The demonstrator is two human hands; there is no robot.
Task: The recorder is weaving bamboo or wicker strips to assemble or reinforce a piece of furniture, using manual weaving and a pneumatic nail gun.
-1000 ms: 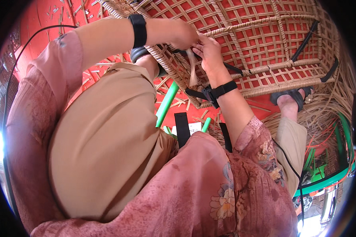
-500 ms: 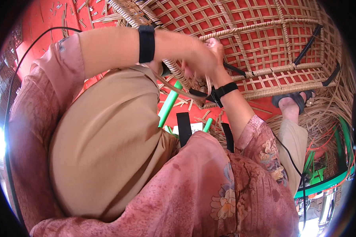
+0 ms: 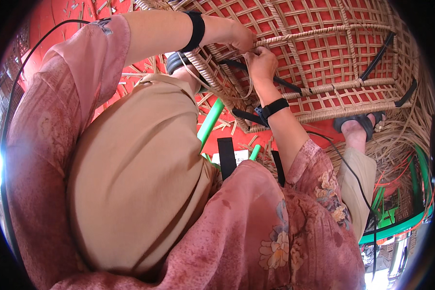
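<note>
A large woven wicker panel (image 3: 343, 63) with wrapped ribs stretches across the upper right. My left hand (image 3: 237, 36) reaches in from the left, its fingers closed and bent down against one rib; what its fingertips pinch is hidden. Right beside it, my right hand (image 3: 263, 63) is closed in a pinch at the same rib, thumb and forefinger together. A thin wicker strand (image 3: 251, 89) hangs in a loop below the hands and runs up to the right hand. Black bands circle both forearms, with a small dark device at the right wrist.
Black strips (image 3: 377, 55) are fixed along the panel. Cut wicker scraps lie on the red floor (image 3: 43, 41). Loose strands (image 3: 396, 137) heap at the right, beside a green frame (image 3: 396, 229). A green tube (image 3: 210, 122) stands near my knee; a black cable (image 3: 350, 171) crosses my right side.
My left hand, blurred over the right wrist before, has moved up and left to the rib beside my right fingers. The strand's loop hangs wider below. My right hand stays near its place.
</note>
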